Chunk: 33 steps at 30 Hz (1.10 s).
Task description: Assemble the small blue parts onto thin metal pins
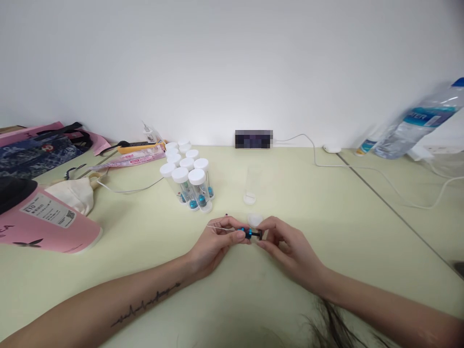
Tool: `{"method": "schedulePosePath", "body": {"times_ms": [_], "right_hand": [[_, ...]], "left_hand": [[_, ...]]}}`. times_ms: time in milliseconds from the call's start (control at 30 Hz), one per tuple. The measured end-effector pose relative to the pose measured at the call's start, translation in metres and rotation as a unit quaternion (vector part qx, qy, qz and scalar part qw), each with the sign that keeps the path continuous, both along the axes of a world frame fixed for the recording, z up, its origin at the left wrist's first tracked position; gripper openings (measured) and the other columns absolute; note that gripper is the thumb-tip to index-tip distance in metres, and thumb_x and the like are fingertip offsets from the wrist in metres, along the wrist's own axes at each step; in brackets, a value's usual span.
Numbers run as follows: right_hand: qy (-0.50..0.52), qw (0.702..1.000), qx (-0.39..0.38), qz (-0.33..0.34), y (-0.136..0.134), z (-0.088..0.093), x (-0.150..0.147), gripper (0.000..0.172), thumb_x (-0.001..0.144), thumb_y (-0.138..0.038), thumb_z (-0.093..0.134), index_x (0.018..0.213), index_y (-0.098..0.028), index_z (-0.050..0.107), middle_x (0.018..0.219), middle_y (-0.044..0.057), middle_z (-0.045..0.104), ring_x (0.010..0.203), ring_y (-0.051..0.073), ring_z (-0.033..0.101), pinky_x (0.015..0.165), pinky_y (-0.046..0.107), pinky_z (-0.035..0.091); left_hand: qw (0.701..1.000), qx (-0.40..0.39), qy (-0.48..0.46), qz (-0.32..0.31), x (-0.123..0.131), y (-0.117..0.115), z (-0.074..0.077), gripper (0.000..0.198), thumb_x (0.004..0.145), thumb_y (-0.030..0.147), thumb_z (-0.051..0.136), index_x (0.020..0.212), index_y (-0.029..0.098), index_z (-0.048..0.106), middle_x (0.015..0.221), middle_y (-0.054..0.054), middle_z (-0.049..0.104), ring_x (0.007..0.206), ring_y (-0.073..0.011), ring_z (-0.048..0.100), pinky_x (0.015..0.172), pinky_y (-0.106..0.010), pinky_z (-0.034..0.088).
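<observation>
My left hand (217,241) is closed around a small blue-and-black cylindrical piece (248,233), held sideways between thumb and fingers. From its left end a thin, stiff metal wire (221,227) sticks out over the fingers. My right hand (284,244) pinches the black end of the same piece with thumb and fingertips. Just beyond the hands a white cap (255,220) lies on the table. Behind it stands a clear tube (253,180) with no lid on it. To the left is a cluster of several clear tubes with white caps (197,177), blue pieces inside.
A pink cup (54,222) with a black lid stands at the left, near a white cloth pouch (74,193). Pink packaging (137,157) lies at the back left. A phone (253,139) leans on the wall, its cable (362,167) running right to a water bottle (416,125).
</observation>
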State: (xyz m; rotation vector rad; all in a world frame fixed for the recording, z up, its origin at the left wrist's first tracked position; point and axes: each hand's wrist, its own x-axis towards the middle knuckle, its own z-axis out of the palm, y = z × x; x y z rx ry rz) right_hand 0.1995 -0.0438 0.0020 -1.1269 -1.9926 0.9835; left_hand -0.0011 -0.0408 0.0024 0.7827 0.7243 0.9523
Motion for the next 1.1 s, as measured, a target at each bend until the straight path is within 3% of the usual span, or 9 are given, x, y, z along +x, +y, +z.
{"method": "schedulePosePath", "body": {"times_ms": [133, 267, 433, 567, 700, 767, 867, 1000, 1100], "right_hand": [[-0.006, 1.000, -0.002, -0.004, -0.0001, 0.0001, 0.0012, 0.012, 0.090, -0.032, 0.051, 0.093, -0.020, 0.053, 0.062, -0.005, 0.046, 0.056, 0.011, 0.043, 0.052, 0.020, 0.034], [-0.033, 0.998, 0.009, 0.049, 0.0010, 0.0043, 0.0016, 0.035, 0.096, -0.034, 0.037, 0.069, -0.018, 0.052, 0.058, -0.003, 0.047, 0.053, 0.010, 0.042, 0.052, 0.021, 0.032], [-0.014, 1.000, 0.016, 0.005, -0.0007, 0.0021, 0.0007, 0.010, 0.089, -0.029, 0.053, 0.091, -0.020, 0.052, 0.063, -0.005, 0.048, 0.056, 0.011, 0.044, 0.052, 0.020, 0.034], [-0.013, 1.000, 0.013, 0.005, -0.0010, 0.0017, 0.0003, 0.012, 0.089, -0.031, 0.053, 0.090, -0.020, 0.052, 0.063, -0.004, 0.048, 0.056, 0.011, 0.044, 0.052, 0.020, 0.034], [-0.056, 0.997, 0.022, 0.045, 0.0007, 0.0040, 0.0010, 0.037, 0.096, -0.038, 0.037, 0.068, -0.018, 0.050, 0.060, -0.002, 0.049, 0.055, 0.011, 0.043, 0.053, 0.022, 0.031], [-0.060, 0.997, 0.022, 0.039, 0.0007, 0.0037, 0.0011, 0.033, 0.095, -0.037, 0.040, 0.070, -0.018, 0.051, 0.060, -0.002, 0.049, 0.055, 0.011, 0.044, 0.052, 0.022, 0.032], [-0.028, 1.000, 0.009, 0.006, -0.0005, 0.0020, 0.0003, 0.012, 0.089, -0.032, 0.053, 0.087, -0.020, 0.051, 0.061, -0.004, 0.048, 0.055, 0.011, 0.044, 0.052, 0.020, 0.034], [-0.014, 1.000, 0.001, 0.008, -0.0010, 0.0017, -0.0003, 0.013, 0.087, -0.031, 0.056, 0.089, -0.021, 0.050, 0.061, -0.005, 0.046, 0.055, 0.011, 0.043, 0.052, 0.020, 0.034], [-0.043, 0.999, 0.005, 0.022, 0.0008, 0.0027, 0.0004, 0.026, 0.091, -0.042, 0.048, 0.078, -0.019, 0.052, 0.060, -0.004, 0.046, 0.054, 0.011, 0.040, 0.050, 0.020, 0.030]], "left_hand": [[1.000, 0.007, 0.003, 0.002, 0.0008, 0.0009, 0.0009, 0.012, 0.070, 0.015, 0.072, 0.081, 0.012, 0.067, 0.079, -0.004, 0.069, 0.072, -0.0115, 0.064, 0.074, -0.024, 0.049], [1.000, 0.022, 0.007, -0.021, 0.0011, -0.0005, 0.0005, 0.013, 0.068, 0.014, 0.074, 0.079, 0.012, 0.068, 0.078, -0.004, 0.070, 0.072, -0.0122, 0.064, 0.075, -0.024, 0.049], [1.000, 0.002, 0.000, -0.014, 0.0002, -0.0009, -0.0006, 0.013, 0.070, 0.015, 0.073, 0.081, 0.013, 0.067, 0.080, -0.005, 0.070, 0.071, -0.0118, 0.064, 0.074, -0.024, 0.049], [1.000, 0.005, 0.002, -0.020, 0.0005, -0.0003, -0.0002, 0.013, 0.070, 0.015, 0.073, 0.081, 0.012, 0.067, 0.078, -0.005, 0.069, 0.071, -0.0121, 0.063, 0.072, -0.024, 0.049], [0.999, 0.026, 0.003, -0.029, 0.0016, -0.0005, 0.0001, 0.013, 0.068, 0.014, 0.074, 0.078, 0.012, 0.067, 0.077, -0.004, 0.069, 0.073, -0.0125, 0.063, 0.074, -0.024, 0.048], [0.999, 0.021, 0.004, -0.028, 0.0018, -0.0005, 0.0000, 0.014, 0.067, 0.015, 0.075, 0.078, 0.012, 0.067, 0.079, -0.005, 0.069, 0.072, -0.0124, 0.063, 0.074, -0.025, 0.048], [1.000, 0.001, 0.006, -0.019, 0.0013, -0.0003, 0.0004, 0.014, 0.068, 0.015, 0.074, 0.081, 0.013, 0.067, 0.082, -0.005, 0.069, 0.072, -0.0125, 0.064, 0.073, -0.026, 0.048], [1.000, 0.004, 0.008, -0.022, 0.0005, -0.0007, 0.0014, 0.014, 0.069, 0.015, 0.073, 0.081, 0.012, 0.067, 0.081, -0.005, 0.069, 0.071, -0.0122, 0.064, 0.073, -0.025, 0.048], [0.999, 0.013, 0.008, -0.029, 0.0007, -0.0009, 0.0015, 0.013, 0.069, 0.015, 0.073, 0.080, 0.012, 0.067, 0.078, -0.004, 0.069, 0.071, -0.0122, 0.063, 0.074, -0.025, 0.048]]}}
